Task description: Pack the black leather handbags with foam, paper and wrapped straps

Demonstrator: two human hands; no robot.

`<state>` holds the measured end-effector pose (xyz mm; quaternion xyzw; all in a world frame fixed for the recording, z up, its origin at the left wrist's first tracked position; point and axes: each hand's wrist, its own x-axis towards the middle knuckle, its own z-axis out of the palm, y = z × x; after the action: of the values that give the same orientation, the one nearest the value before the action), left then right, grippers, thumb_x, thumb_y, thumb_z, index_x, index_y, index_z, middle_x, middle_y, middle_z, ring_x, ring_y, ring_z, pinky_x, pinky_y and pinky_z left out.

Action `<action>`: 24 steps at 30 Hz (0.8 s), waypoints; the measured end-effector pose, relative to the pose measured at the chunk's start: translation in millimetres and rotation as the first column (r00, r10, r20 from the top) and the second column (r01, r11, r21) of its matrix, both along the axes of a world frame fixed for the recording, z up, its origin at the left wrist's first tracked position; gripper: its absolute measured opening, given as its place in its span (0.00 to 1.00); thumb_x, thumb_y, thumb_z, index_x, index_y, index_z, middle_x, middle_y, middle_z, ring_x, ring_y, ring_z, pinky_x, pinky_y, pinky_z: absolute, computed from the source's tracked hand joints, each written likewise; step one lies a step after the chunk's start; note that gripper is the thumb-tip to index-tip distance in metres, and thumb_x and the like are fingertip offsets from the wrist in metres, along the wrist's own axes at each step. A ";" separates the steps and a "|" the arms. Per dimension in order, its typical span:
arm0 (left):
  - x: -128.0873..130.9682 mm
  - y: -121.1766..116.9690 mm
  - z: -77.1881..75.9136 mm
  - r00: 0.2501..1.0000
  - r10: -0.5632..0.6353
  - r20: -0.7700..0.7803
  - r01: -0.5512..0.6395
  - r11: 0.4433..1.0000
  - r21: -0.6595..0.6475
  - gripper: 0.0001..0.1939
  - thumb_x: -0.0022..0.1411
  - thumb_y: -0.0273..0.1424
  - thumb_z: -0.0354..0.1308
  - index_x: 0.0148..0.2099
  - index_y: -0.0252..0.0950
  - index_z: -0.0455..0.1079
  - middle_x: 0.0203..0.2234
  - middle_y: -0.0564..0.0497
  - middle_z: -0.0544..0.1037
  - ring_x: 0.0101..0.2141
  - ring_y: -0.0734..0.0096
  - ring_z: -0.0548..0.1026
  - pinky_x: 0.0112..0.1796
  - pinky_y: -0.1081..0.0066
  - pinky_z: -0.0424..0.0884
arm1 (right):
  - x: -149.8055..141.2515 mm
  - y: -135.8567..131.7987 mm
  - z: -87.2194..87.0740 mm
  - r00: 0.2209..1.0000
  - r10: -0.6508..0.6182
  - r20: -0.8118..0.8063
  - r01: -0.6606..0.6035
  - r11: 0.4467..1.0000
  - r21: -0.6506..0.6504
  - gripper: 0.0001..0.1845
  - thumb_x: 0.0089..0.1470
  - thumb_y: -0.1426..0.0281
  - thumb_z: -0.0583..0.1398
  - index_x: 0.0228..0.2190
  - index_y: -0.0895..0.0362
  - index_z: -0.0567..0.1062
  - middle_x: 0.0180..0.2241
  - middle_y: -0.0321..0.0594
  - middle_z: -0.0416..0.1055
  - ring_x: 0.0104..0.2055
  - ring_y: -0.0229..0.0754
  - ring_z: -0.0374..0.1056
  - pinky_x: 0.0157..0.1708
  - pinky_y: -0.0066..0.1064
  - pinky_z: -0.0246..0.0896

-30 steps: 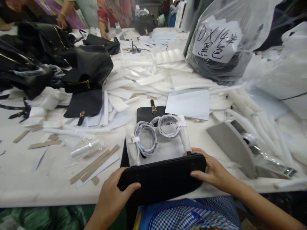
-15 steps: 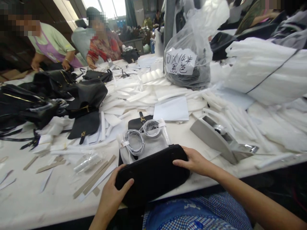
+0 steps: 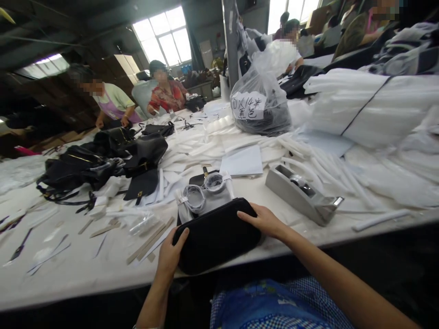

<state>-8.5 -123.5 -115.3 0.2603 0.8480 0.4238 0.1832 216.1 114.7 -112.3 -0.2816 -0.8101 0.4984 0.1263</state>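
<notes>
A black bag (image 3: 219,237) lies at the table's front edge, its flat bottom panel turned toward me. My left hand (image 3: 172,249) grips its left end, thumb on the near face and fingers hidden behind. At the upper right end, my right hand (image 3: 260,219) holds it the same way. Beyond the panel, two plastic-wrapped rings (image 3: 195,199) rest on the bag's greyish wrapped side, with white wrapping at their ends. Past them shows a black flap (image 3: 200,177) with a gold buckle.
A grey tape dispenser (image 3: 302,192) stands to the right. Black bags (image 3: 144,153) pile up at left. White foam strips, cardboard strips (image 3: 151,242) and white sheets (image 3: 241,161) cover the table. A labelled plastic sack (image 3: 262,107) stands behind; two people (image 3: 168,93) work across the table.
My view has tilted up and shifted left, so more of the room shows. Both hands keep their hold on the bag, which stays in about the same place on the table.
</notes>
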 end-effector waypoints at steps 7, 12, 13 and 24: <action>0.9 -0.5 3.6 0.999 -0.020 -0.031 0.017 0.996 -0.087 0.29 0.57 0.57 0.56 0.42 0.35 0.76 0.35 0.47 0.81 0.43 0.51 0.77 0.46 0.59 0.71 | -3.0 4.7 -5.3 0.999 -0.034 0.002 0.034 0.992 -0.123 0.30 0.52 0.44 0.60 0.36 0.58 0.80 0.37 0.42 0.79 0.39 0.49 0.73 0.41 0.35 0.65; -2.6 1.5 6.1 0.998 -0.058 0.013 0.059 0.993 -0.101 0.32 0.56 0.58 0.55 0.41 0.33 0.77 0.34 0.45 0.81 0.42 0.50 0.78 0.45 0.60 0.71 | -7.2 8.4 -11.0 0.996 -0.084 0.033 0.087 0.987 -0.137 0.26 0.49 0.47 0.64 0.34 0.59 0.81 0.35 0.45 0.79 0.40 0.51 0.73 0.42 0.35 0.65; -3.5 2.2 5.6 0.998 -0.064 0.013 0.065 0.993 -0.101 0.32 0.56 0.58 0.55 0.41 0.33 0.77 0.34 0.45 0.81 0.42 0.49 0.78 0.45 0.59 0.71 | -8.1 9.1 -11.7 0.996 -0.081 0.039 0.086 0.986 -0.145 0.26 0.49 0.48 0.64 0.33 0.59 0.81 0.34 0.45 0.79 0.40 0.50 0.74 0.41 0.34 0.66; -10.6 4.3 -3.3 0.992 -0.057 -0.116 0.047 0.996 -0.080 0.27 0.55 0.55 0.57 0.37 0.34 0.78 0.39 0.40 0.81 0.49 0.45 0.75 0.53 0.52 0.68 | -9.3 10.2 0.7 0.990 -0.029 0.140 0.057 0.978 -0.199 0.27 0.50 0.46 0.63 0.35 0.58 0.82 0.38 0.46 0.81 0.44 0.55 0.75 0.46 0.41 0.67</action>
<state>-19.1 -119.2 -118.5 0.2997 0.8660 0.3697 0.1536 206.8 124.9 -111.6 -0.3439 -0.7555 0.5551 0.0524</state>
